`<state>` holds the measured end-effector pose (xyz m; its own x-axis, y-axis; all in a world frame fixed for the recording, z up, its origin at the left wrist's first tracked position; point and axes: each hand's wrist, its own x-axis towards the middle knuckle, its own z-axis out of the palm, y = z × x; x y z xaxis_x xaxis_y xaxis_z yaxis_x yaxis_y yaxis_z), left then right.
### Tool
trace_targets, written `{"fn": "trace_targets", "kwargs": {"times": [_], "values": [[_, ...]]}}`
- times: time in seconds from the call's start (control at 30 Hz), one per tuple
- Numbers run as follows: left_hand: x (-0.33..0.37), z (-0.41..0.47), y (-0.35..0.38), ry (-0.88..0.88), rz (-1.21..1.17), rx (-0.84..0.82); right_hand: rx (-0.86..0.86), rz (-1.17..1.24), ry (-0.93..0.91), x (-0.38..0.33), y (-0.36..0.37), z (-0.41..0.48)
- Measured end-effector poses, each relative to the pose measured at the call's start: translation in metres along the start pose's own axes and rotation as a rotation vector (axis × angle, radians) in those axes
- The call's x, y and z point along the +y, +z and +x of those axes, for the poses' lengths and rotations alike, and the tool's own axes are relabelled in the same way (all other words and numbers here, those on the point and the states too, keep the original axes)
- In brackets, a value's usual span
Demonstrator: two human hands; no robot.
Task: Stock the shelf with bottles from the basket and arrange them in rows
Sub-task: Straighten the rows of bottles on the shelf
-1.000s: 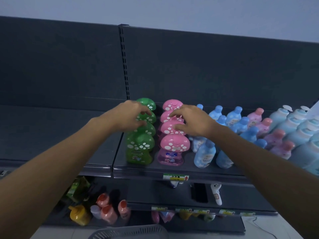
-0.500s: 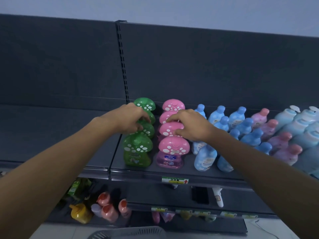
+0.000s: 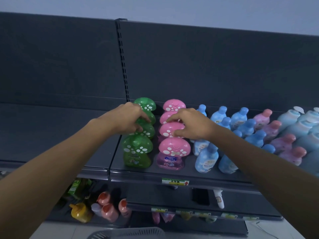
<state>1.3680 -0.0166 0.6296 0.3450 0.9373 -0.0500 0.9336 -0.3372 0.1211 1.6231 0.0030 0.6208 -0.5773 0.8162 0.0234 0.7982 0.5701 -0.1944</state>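
Note:
A row of green mushroom-capped bottles [image 3: 137,150] runs front to back on the dark shelf [image 3: 172,175], with a row of pink mushroom-capped bottles [image 3: 173,152] just right of it. My left hand [image 3: 126,120] rests on the green caps in the middle of the row, fingers curled around one cap. My right hand [image 3: 191,125] lies over the pink caps, fingertips pinching the third pink bottle's cap. A grey basket [image 3: 127,232] shows at the bottom edge; its inside is hidden.
Rows of blue bottles [image 3: 207,159], pink-capped bottles [image 3: 283,144] and pale blue bottles [image 3: 303,125] fill the shelf to the right. Left of the upright [image 3: 123,66] the shelf section is bare. Lower shelves hold a yellow bottle [image 3: 81,212] and orange-capped bottles [image 3: 108,211].
Both hands stay on the green and pink caps, shifting slightly back along the rows. The view has tilted a little, so the shelf sits lower in frame.

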Motion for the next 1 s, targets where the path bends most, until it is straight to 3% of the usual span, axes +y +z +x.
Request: {"fn": "trace_targets", "kwargs": {"times": [0.23, 0.47, 1.0], "values": [[-0.013, 0.023, -0.008, -0.076, -0.069, 0.163, 0.157, -0.002, 0.043, 0.009, -0.017, 0.029], [-0.024, 0.048, 0.003, -0.083, -0.066, -0.094, -0.042, -0.010, 0.013, 0.027, -0.003, 0.050], [-0.027, 0.064, 0.013, -0.074, -0.101, 0.026, -0.002, -0.017, 0.014, 0.038, 0.004, 0.057]]}}
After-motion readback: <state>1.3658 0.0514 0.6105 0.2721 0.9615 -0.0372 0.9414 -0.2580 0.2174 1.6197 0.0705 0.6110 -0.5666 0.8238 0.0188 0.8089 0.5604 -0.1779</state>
